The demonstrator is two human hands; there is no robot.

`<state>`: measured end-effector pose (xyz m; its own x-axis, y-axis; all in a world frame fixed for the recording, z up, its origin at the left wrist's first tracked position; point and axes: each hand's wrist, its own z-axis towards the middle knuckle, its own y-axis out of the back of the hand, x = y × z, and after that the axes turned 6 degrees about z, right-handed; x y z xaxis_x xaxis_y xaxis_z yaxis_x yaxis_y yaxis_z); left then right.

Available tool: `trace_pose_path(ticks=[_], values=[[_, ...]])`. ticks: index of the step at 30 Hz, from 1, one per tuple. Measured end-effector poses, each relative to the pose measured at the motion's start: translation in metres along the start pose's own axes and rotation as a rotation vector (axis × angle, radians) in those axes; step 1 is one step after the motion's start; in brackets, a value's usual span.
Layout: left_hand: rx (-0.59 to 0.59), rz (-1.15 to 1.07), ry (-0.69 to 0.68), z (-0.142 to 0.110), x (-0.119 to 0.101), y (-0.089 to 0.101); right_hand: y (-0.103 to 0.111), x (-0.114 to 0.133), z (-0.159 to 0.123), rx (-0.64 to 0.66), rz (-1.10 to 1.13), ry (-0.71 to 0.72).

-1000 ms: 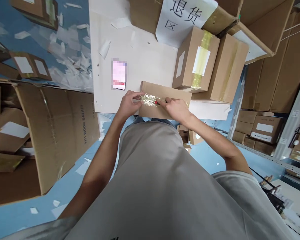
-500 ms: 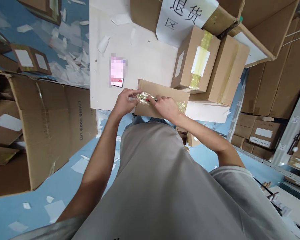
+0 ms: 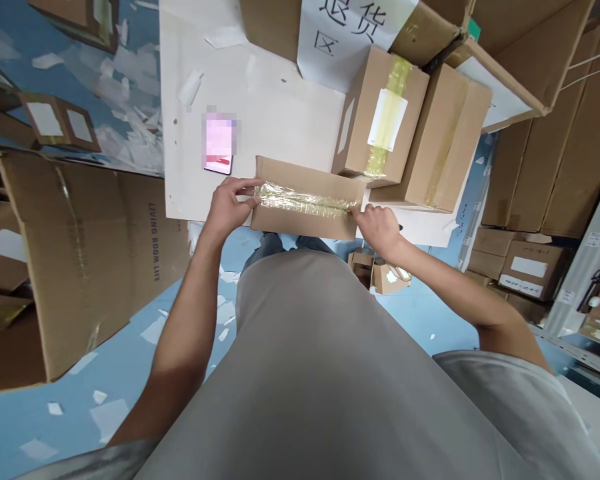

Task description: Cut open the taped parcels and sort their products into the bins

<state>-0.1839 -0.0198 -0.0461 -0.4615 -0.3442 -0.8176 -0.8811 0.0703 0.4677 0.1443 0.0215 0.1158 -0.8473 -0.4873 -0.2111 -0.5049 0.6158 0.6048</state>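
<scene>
Between our two grips sits a long, narrow brown cardboard box (image 3: 307, 225), closed, with shiny yellowish tape (image 3: 300, 200) along its upper face; we cannot see what is in it. Our left grip (image 3: 230, 205) touches its left end, thumb and fingers a little apart. Our right grip (image 3: 379, 227) is at its right end, fingers curled around a slim dark object (image 3: 401, 227) that is mostly hidden.

Beyond our left grip, a phone with a blurred pink screen (image 3: 219, 141) lies on the white worktop (image 3: 290, 120). Beyond our right grip stand two closed brown cartons side by side: a white-labelled one with yellow tape (image 3: 363, 127) and a plainer taped one (image 3: 447, 143). Well to the left of our left grip, a large open cardboard box printed "LIVING ROOM LIFE" (image 3: 103, 257) holds smaller brown parcels (image 3: 0, 267), at least one with a white label.
</scene>
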Motion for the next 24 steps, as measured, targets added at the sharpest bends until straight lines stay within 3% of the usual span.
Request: trace_pose_path(ticks=[7, 14, 21, 24], values=[[-0.027, -0.025, 0.049, -0.003, -0.001, -0.001, -0.039, -0.05, -0.016, -0.067, 0.064, 0.031], [-0.086, -0.023, 0.117, -0.006, -0.004, -0.008, -0.118, -0.081, 0.027, -0.215, 0.285, 0.127], [-0.187, -0.066, 0.197, -0.01, -0.004, -0.009, -0.186, -0.04, 0.074, -0.448, 0.881, 0.141], [-0.208, -0.024, 0.222, -0.012, 0.003, 0.005, -0.202, -0.017, 0.084, -0.508, 1.166, -0.016]])
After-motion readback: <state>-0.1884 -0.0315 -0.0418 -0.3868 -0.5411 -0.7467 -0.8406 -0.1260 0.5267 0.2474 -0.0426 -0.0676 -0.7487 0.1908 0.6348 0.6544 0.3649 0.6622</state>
